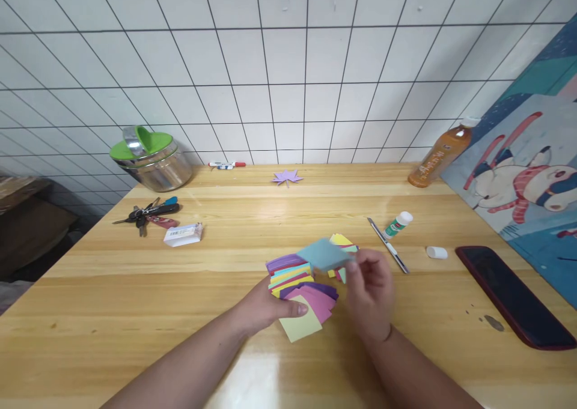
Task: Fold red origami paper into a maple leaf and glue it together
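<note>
My left hand (270,307) holds a fanned stack of coloured paper squares (291,277), its thumb pressing on a pale yellow sheet (301,328) at the front. Purple, pink, yellow, red and blue edges show in the fan. Pinched between the thumb and fingers of my right hand (370,292) is a light blue paper sheet (327,254), held just above and to the right of the stack and slightly blurred. Behind that sheet and my right fingers, more coloured papers (342,241) are partly hidden; whether they lie on the table I cannot tell.
On the wooden table (135,325), a glue stick (397,224), its cap (436,252), a utility knife (387,245) and a phone (514,295) lie right. Keys (151,214), a small box (184,235) and a green-lidded pot (155,163) are left. Behind are a purple paper leaf (287,176), markers (226,165) and a bottle (442,155).
</note>
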Demonstrator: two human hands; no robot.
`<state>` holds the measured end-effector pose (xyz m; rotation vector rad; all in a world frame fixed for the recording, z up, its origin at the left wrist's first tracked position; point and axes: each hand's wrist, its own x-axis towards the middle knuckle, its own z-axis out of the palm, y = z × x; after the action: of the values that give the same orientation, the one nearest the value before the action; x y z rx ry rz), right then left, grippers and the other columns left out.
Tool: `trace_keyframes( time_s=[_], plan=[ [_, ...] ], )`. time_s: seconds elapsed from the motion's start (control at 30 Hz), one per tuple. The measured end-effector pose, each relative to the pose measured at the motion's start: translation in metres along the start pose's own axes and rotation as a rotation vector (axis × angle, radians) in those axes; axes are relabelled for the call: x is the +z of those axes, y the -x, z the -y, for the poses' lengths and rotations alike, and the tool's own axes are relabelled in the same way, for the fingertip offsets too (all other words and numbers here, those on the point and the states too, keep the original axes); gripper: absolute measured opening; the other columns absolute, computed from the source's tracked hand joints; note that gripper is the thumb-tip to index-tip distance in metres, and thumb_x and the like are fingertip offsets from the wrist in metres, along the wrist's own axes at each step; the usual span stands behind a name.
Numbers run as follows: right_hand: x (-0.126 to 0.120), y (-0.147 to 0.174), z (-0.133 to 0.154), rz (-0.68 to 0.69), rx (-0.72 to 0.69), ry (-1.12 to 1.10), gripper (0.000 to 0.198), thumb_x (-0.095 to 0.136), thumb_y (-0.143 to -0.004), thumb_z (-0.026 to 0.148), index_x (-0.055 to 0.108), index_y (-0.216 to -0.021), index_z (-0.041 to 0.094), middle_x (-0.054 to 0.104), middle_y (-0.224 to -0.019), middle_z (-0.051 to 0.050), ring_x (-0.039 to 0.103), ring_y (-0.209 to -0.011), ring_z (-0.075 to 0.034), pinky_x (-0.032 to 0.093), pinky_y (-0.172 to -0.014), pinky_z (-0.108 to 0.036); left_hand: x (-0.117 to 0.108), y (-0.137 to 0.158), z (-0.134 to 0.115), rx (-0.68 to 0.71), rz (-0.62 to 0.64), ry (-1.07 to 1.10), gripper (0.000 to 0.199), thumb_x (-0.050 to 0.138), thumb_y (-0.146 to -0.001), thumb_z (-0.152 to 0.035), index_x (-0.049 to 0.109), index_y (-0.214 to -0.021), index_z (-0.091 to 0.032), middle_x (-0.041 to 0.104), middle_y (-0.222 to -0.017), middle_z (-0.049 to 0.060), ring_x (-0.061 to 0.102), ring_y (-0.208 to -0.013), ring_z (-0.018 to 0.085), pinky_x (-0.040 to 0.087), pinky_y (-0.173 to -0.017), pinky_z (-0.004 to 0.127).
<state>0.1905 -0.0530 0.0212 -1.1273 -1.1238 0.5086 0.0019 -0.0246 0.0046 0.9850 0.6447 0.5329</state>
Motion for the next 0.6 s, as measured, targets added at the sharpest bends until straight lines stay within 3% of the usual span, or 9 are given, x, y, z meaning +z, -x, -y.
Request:
trace_keyframes(
  time_s=[0.07,0.13,0.23,0.3,0.37,0.47,0.53,0.6],
  plan=[
    [-0.016,-0.018,-0.007,-0.058,0.200,0.061,0.010,0.052,-0.084,0.031,0.047,-0.081,0.022,0.056,-0.059,0.004,0.055,-0.054,-0.013,0.044,-0.052,-0.024,-0.002,0.000,0.003,-0.004,-0.030,0.021,0.049,0.080,-0.061,-0.019,0.065,-0.108,-0.017,0.070,-0.104,0.010,0.064,-0.097,0.027,0.048,-0.085,0.037],
    [-0.036,-0.037,-0.017,0.123,0.376,0.292,0.015,0.055,-0.079,0.035,0.051,-0.076,0.020,0.059,-0.060,0.002,0.053,-0.052,-0.013,0.040,-0.050,-0.024,-0.003,0.000,0.005,-0.003,-0.057,0.042,0.052,0.081,-0.060,-0.019,0.064,-0.108,-0.018,0.070,-0.103,0.009,0.064,-0.096,0.027,0.049,-0.084,0.036],
    [-0.056,-0.053,-0.032,0.281,0.424,0.861,0.012,0.055,-0.074,0.031,0.056,-0.068,0.021,0.060,-0.061,0.001,0.050,-0.052,-0.013,0.032,-0.048,-0.024,-0.004,0.000,0.005,-0.004,-0.061,0.040,0.048,0.081,-0.060,-0.019,0.066,-0.106,-0.017,0.071,-0.103,0.009,0.064,-0.096,0.026,0.049,-0.084,0.035],
    [-0.059,-0.054,-0.039,0.327,0.402,1.073,0.011,0.052,-0.076,0.030,0.059,-0.074,0.022,0.064,-0.074,-0.002,0.055,-0.063,-0.017,0.033,-0.052,-0.026,-0.003,0.000,0.004,0.009,-0.046,0.040,0.047,0.080,-0.061,-0.019,0.066,-0.105,-0.018,0.070,-0.105,0.008,0.064,-0.098,0.026,0.049,-0.085,0.035],
    [-0.056,-0.052,-0.043,0.334,0.335,1.133,0.019,0.050,-0.080,0.030,0.061,-0.093,0.022,0.065,-0.093,-0.006,0.059,-0.082,-0.021,0.039,-0.062,-0.029,-0.003,-0.001,0.003,0.021,-0.043,0.046,0.048,0.080,-0.061,-0.018,0.066,-0.107,-0.019,0.070,-0.106,0.007,0.063,-0.099,0.025,0.048,-0.087,0.035],
    [-0.049,-0.050,-0.047,0.408,0.232,1.101,0.042,0.052,-0.082,0.034,0.052,-0.120,0.016,0.059,-0.113,-0.012,0.053,-0.106,-0.025,0.040,-0.082,-0.032,-0.003,-0.001,0.003,0.017,-0.052,0.036,0.048,0.080,-0.061,-0.019,0.066,-0.107,-0.018,0.071,-0.104,0.008,0.063,-0.099,0.026,0.048,-0.087,0.036],
    [-0.047,-0.050,-0.047,0.493,0.248,1.085,0.049,0.057,-0.078,0.036,0.051,-0.122,0.015,0.059,-0.110,-0.013,0.053,-0.105,-0.025,0.039,-0.083,-0.033,-0.003,-0.001,0.003,0.015,-0.047,0.018,0.049,0.080,-0.061,-0.020,0.066,-0.108,-0.017,0.070,-0.105,0.009,0.063,-0.099,0.027,0.048,-0.087,0.037],
    [-0.046,-0.049,-0.046,0.557,0.292,1.058,0.043,0.063,-0.073,0.036,0.058,-0.111,0.017,0.062,-0.099,-0.009,0.056,-0.093,-0.024,0.040,-0.076,-0.031,-0.003,0.000,0.002,0.011,-0.040,-0.001,0.047,0.080,-0.062,-0.021,0.066,-0.107,-0.016,0.070,-0.106,0.010,0.063,-0.100,0.028,0.048,-0.087,0.038]
  ],
)
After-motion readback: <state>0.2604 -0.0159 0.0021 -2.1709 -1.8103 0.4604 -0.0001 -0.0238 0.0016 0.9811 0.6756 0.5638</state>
